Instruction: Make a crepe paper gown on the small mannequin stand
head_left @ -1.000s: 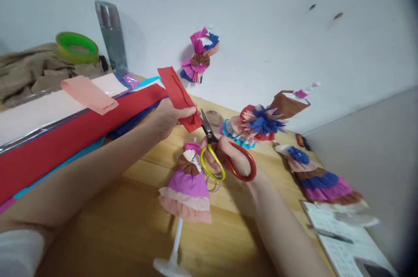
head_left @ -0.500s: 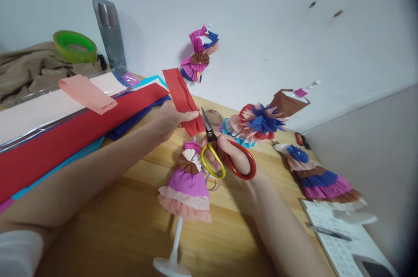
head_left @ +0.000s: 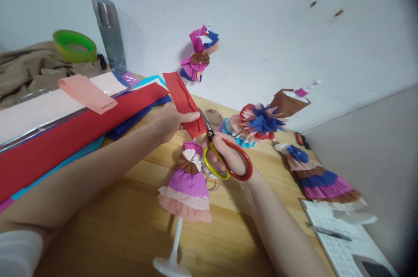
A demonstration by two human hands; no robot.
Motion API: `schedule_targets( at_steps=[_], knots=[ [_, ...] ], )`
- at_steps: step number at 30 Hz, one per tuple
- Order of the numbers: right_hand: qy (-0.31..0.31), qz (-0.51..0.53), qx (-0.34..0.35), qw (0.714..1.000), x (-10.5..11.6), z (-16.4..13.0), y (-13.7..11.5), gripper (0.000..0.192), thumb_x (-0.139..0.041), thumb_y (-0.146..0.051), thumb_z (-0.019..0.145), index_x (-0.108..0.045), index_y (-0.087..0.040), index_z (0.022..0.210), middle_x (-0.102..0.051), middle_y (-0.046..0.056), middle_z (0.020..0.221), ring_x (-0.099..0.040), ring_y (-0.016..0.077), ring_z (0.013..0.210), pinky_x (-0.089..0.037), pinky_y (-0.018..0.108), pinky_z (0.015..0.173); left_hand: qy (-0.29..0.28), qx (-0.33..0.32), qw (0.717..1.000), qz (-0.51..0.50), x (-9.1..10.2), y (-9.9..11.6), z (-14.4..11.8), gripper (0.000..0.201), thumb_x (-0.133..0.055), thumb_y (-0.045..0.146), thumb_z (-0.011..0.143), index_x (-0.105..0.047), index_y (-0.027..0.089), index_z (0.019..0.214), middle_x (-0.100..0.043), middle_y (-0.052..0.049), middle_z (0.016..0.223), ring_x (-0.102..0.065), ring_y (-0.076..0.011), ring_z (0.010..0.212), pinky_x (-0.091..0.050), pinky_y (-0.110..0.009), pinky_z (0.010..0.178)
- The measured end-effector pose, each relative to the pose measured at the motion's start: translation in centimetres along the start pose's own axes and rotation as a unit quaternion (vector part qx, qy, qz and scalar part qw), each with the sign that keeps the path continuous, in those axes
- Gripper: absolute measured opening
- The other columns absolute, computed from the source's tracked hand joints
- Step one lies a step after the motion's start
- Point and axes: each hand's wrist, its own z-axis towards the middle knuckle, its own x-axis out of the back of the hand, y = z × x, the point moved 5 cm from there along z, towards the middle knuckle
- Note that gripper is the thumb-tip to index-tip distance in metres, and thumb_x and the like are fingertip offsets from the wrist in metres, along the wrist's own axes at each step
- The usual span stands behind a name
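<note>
My left hand (head_left: 173,121) pinches a folded strip of red crepe paper (head_left: 184,103) between thumb and fingers, above the table. The strip slants down to the right. Scissors (head_left: 212,137) with one yellow and one red handle loop are in my right hand (head_left: 225,150), its fingers through the loops. Their blades lie along the right edge of the red strip, near my left thumb; whether they are cutting the paper I cannot tell. Just below stands a small dress form in a purple and pink paper dress (head_left: 189,181) on a white stand (head_left: 176,242).
Long crepe paper sheets (head_left: 81,133) cover the left, with a folded peach strip (head_left: 88,94) on top. Behind are a bottle (head_left: 111,37) and a green tape roll (head_left: 75,46). Other paper dresses (head_left: 261,120) stand right and back. A notebook (head_left: 346,233) with a pen lies lower right.
The scissors have turned, so their handles sit slightly more to the left and the blades lean further left against the red strip. The strip's top end has dropped a little.
</note>
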Motion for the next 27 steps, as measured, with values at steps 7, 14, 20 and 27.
schedule_targets(
  at_steps=[7, 14, 20, 27],
  knots=[
    [-0.035, 0.044, 0.0, 0.998, -0.16, -0.13, 0.03, 0.048, -0.061, -0.064, 0.08, -0.057, -0.016, 0.083, -0.046, -0.007, 0.05, -0.032, 0.0052, 0.032, -0.026, 0.021, 0.033, -0.031, 0.047, 0.998, -0.022, 0.05, -0.26, 0.06, 0.022, -0.08, 0.015, 0.066, -0.067, 0.01, 0.083, -0.072, -0.007, 0.085, -0.067, -0.0186, 0.078, -0.053, -0.037, 0.08],
    [-0.071, 0.061, -0.006, 0.996, 0.09, -0.44, 0.1, 0.05, -0.057, -0.066, 0.082, -0.059, -0.017, 0.093, -0.049, -0.004, 0.059, -0.041, 0.0078, 0.041, -0.032, 0.022, 0.038, -0.068, 0.056, 0.996, 0.002, 0.49, -0.37, 0.39, 0.026, -0.085, 0.022, 0.06, -0.07, 0.013, 0.08, -0.073, -0.008, 0.084, -0.068, -0.0201, 0.079, -0.054, -0.034, 0.075],
    [-0.049, 0.047, -0.019, 0.998, 0.14, -0.21, 0.29, 0.052, -0.057, -0.069, 0.079, -0.06, -0.017, 0.086, -0.051, -0.004, 0.053, -0.039, 0.0084, 0.036, -0.031, 0.024, 0.037, -0.087, 0.051, 0.994, 0.039, 0.5, -0.42, 0.42, 0.026, -0.086, 0.025, 0.059, -0.07, 0.014, 0.078, -0.074, -0.01, 0.083, -0.069, -0.0218, 0.078, -0.055, -0.035, 0.074],
    [-0.007, 0.011, -0.016, 1.0, 0.05, -0.09, 0.15, 0.048, -0.059, -0.065, 0.08, -0.058, -0.017, 0.08, -0.043, -0.008, 0.044, -0.032, 0.0062, 0.03, -0.027, 0.021, 0.033, -0.099, 0.065, 0.992, 0.044, 0.6, -0.47, 0.59, 0.034, -0.086, 0.025, 0.057, -0.072, 0.012, 0.084, -0.074, -0.011, 0.087, -0.069, -0.0235, 0.081, -0.055, -0.037, 0.077]
  ],
)
